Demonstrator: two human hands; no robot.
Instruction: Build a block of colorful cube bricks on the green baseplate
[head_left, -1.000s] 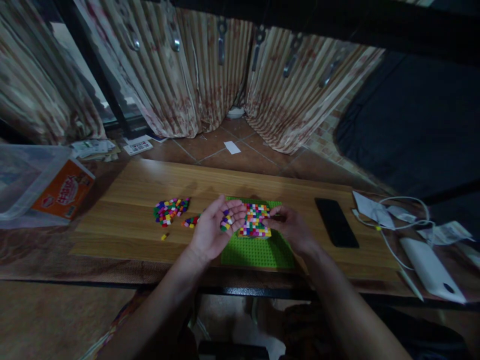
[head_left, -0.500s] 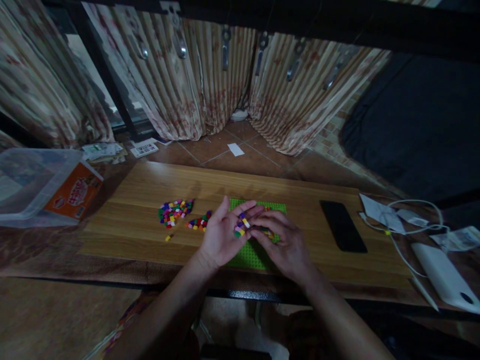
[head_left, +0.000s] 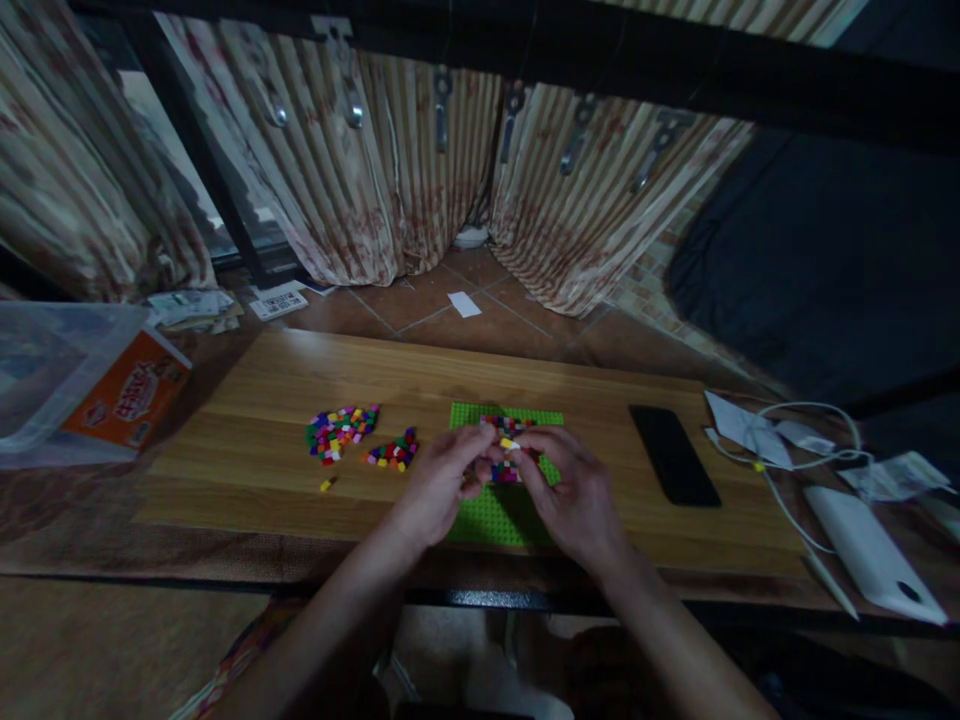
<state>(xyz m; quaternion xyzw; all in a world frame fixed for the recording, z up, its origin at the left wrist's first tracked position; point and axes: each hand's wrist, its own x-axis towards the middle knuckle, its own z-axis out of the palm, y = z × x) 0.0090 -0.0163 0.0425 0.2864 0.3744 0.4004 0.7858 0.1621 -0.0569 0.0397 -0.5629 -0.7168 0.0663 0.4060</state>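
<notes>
Both of my hands meet over a green studded baseplate point(head_left: 495, 525). My right hand point(head_left: 577, 490) pinches a small yellow-and-white toy brick piece point(head_left: 510, 444) between thumb and forefinger. My left hand point(head_left: 435, 485) is closed, its thumb and fingertips at the other end of that piece. Whether more bricks lie inside its curled fingers is hidden. Behind and below the fingertips, rows of multicoloured bricks point(head_left: 504, 472) sit on the baseplate, partly covered by my hands.
Left of my hands lie a larger heap of loose bricks point(head_left: 341, 430), a smaller heap point(head_left: 394, 452) and a stray yellow brick point(head_left: 326, 485). A black phone point(head_left: 675, 455) rests on the wooden board point(head_left: 247, 430). A clear plastic bin point(head_left: 67, 390), cables and a white device point(head_left: 874, 555) flank it.
My left hand has turned from an open palm holding several bricks to a closed grip. My right fingers now pinch the yellow-and-white piece up between both hands. The view has shifted slightly.
</notes>
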